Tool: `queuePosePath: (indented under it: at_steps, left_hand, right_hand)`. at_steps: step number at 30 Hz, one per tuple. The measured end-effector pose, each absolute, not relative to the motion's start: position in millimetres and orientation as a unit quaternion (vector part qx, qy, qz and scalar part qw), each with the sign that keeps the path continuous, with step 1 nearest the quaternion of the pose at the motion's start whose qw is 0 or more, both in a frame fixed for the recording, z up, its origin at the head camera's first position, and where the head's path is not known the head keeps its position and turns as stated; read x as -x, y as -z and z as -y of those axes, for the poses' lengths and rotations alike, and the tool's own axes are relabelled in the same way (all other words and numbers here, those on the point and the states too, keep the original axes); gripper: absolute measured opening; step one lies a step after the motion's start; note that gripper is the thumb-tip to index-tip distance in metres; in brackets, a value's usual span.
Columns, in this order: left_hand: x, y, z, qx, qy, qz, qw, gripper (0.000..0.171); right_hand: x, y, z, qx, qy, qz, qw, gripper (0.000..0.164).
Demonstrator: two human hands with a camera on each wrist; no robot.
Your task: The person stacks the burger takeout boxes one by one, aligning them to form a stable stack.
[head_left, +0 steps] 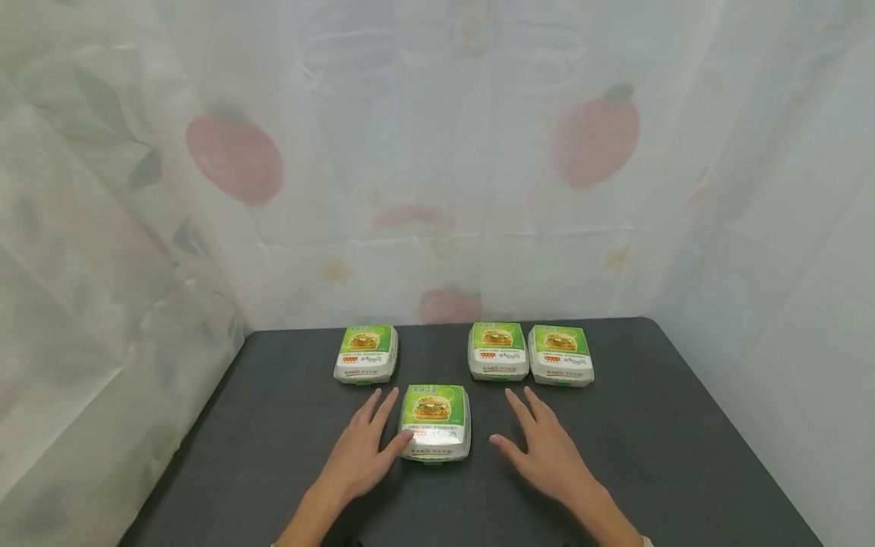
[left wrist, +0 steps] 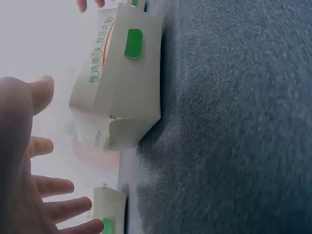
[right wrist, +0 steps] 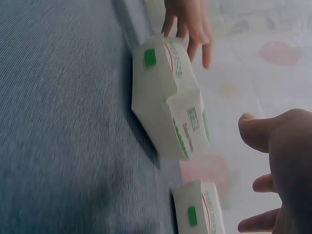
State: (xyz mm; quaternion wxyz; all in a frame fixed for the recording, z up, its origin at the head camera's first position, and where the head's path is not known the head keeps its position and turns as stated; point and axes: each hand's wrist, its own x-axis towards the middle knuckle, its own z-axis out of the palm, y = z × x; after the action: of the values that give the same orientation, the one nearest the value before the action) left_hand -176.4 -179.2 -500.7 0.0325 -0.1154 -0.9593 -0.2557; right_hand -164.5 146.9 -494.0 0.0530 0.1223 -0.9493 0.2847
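A burger box (head_left: 434,424) with a green-and-white lid and a burger picture stands closed on the dark table, between both hands. My left hand (head_left: 364,454) is at its left side with fingers spread; the thumb overlaps the box's edge in the head view. From the left wrist view, a gap shows between that thumb (left wrist: 43,94) and the box (left wrist: 131,83). To the right, my right hand (head_left: 547,456) hovers apart from the box, fingers extended and holding nothing. In the right wrist view the same box (right wrist: 156,92) shows its pale side and green tab.
Farther back stand three similar boxes: one at the left (head_left: 366,354), and a middle one (head_left: 498,352) close beside a right one (head_left: 561,355). Pale curtains (head_left: 437,137) with fruit prints hang behind and beside the dark table (head_left: 683,456).
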Motion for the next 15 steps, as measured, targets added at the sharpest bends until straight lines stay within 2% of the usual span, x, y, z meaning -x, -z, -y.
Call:
queuePosePath:
  at_steps: [7, 15]
  left_hand:
    - [179, 506, 174, 0.11, 0.326, 0.939, 0.012, 0.075]
    - [184, 510, 172, 0.126, 0.403, 0.906, -0.011, 0.071]
  right_hand:
    - [170, 493, -132, -0.124, -0.34, 0.932, 0.005, 0.08]
    - [176, 492, -120, -0.146, -0.381, 0.913, -0.006, 0.074]
